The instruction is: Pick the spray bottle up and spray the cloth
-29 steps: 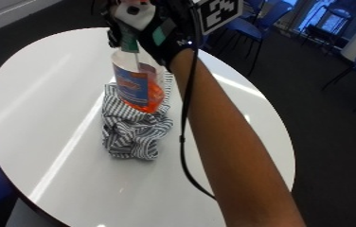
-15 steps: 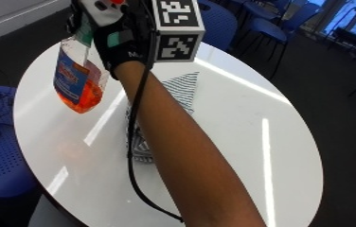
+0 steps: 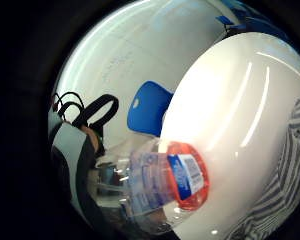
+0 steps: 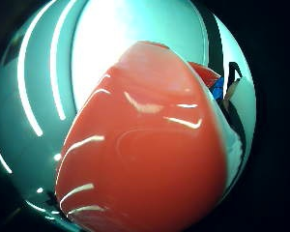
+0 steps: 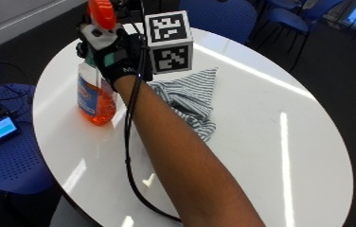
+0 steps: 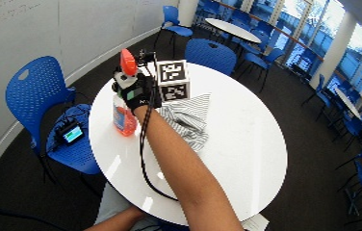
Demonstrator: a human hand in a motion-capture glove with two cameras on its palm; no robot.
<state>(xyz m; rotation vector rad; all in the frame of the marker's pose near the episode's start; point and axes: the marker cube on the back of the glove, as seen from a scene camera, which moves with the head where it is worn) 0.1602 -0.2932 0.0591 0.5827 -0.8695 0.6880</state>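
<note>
i had hand curled round bottle neck, bottle upright near table edge, at 9 o'clock of cloth. pickup looked done; spraying left.

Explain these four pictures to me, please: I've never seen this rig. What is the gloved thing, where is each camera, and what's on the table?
No machine here: a person's right hand in a black glove. Two pictures come from cameras beside the table, one wider. The two round ones come from cameras on that hand's palm. The hand grips the neck of a spray bottle with orange liquid, upright over the round white table, beside a striped cloth that lies crumpled on it. Whether the bottle's base touches the table, I cannot tell. In the palm views the bottle fills much of the picture.
</note>
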